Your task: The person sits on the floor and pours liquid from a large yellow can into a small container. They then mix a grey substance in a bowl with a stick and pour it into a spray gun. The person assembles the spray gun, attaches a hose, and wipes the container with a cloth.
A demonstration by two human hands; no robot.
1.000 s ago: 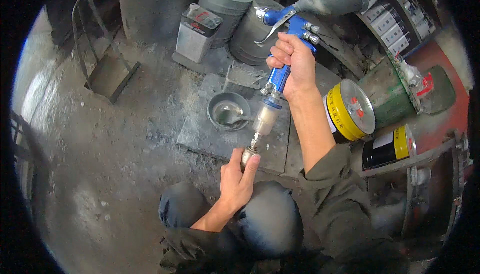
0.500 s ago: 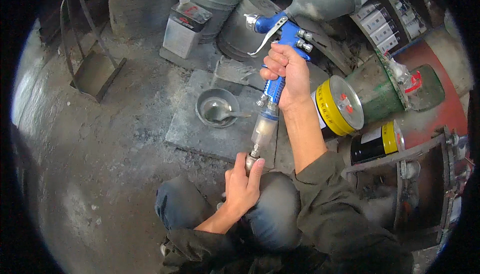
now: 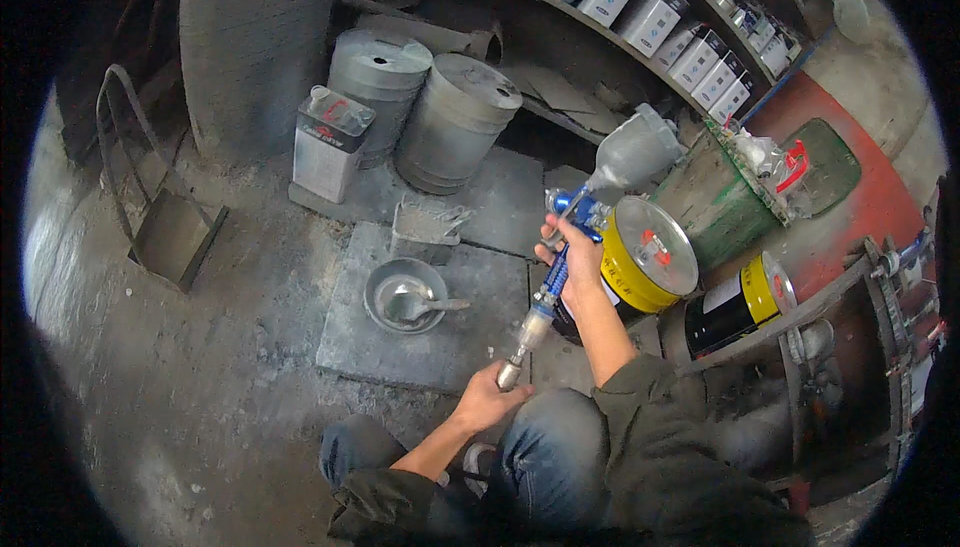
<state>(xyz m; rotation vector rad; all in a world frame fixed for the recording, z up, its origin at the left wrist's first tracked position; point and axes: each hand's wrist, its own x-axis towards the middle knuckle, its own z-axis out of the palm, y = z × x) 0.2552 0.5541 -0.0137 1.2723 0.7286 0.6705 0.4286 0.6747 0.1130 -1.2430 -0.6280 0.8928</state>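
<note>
My right hand (image 3: 580,265) is wrapped round the handle of a blue spray gun (image 3: 591,215), fingers up by its trigger. A grey, paint-smeared cup (image 3: 636,153) sits on top of the gun and tilts toward the upper right. Below the handle a see-through filter (image 3: 534,329) is joined to the gun. My left hand (image 3: 484,402) is closed on the silver metal hose coupling (image 3: 509,375) at the filter's lower end. Left of the gun, a metal bowl (image 3: 378,299) on a stone slab holds grey stuff and a scoop (image 3: 440,305).
Beyond the bowl stand a rectangular can (image 3: 328,159) and two grey drums (image 3: 462,127). A yellow-and-black drum (image 3: 648,252) is close to my right hand, with a smaller one (image 3: 742,305) and a green bin (image 3: 715,192) further right. Shelves (image 3: 600,32) hold several white cans.
My view has tipped upward, bringing more shelves in. The spray gun sits lower, further right and looks smaller; both hands keep hold, the left now around the coupling lower down.
</note>
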